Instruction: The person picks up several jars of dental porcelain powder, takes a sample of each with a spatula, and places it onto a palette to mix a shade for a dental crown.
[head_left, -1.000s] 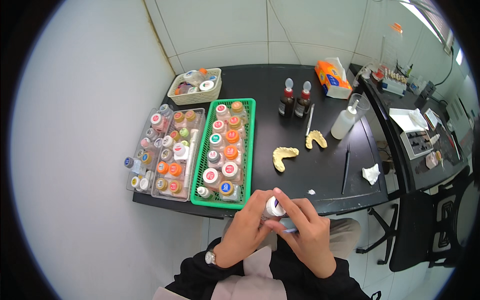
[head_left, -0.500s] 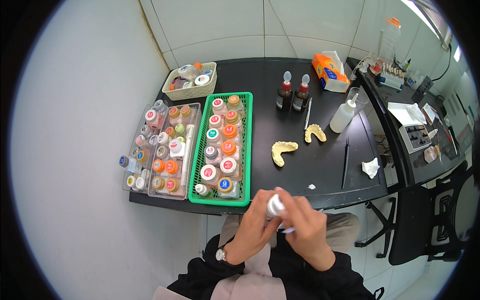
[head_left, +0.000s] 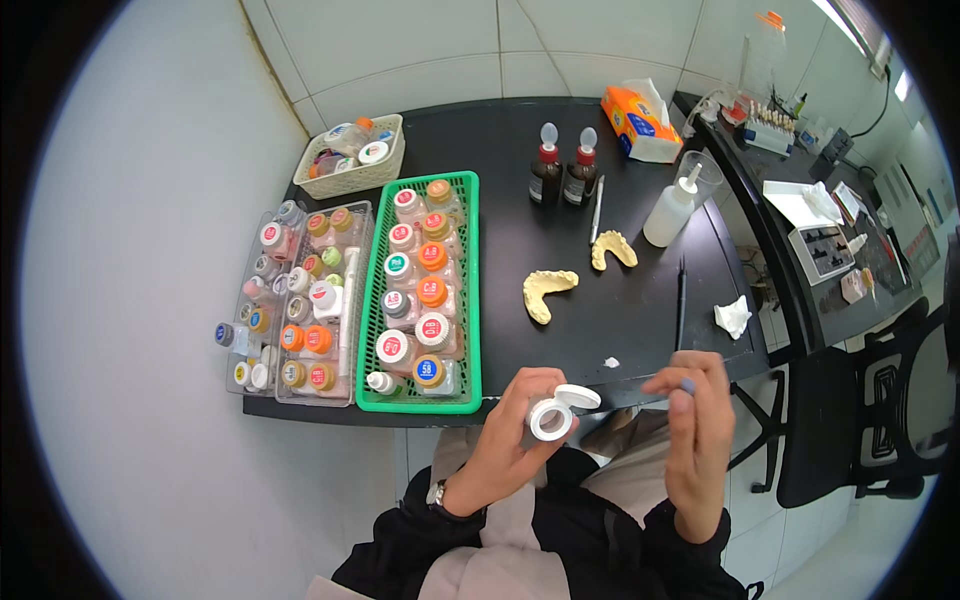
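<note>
My left hand holds a white bottle upright, its flip lid open. To its right, my right hand is raised with fingers curled around a small lavender item. Two cream dental casts lie beyond the bottle on the black desk. Behind them stand two brown dropper bottles, with a white slim instrument alongside. A white squeeze bottle, a dark slim tool and crumpled tissue are on the right.
A green basket of jars, clear organisers and a cream basket fill the left, beside a wall. An orange tissue box stands at the back. A second desk with equipment and a black chair are right.
The bottle's lid has flipped open. My right hand has left the bottle and moved rightward with the lavender item; my left hand still holds the bottle. The view has shifted slightly.
</note>
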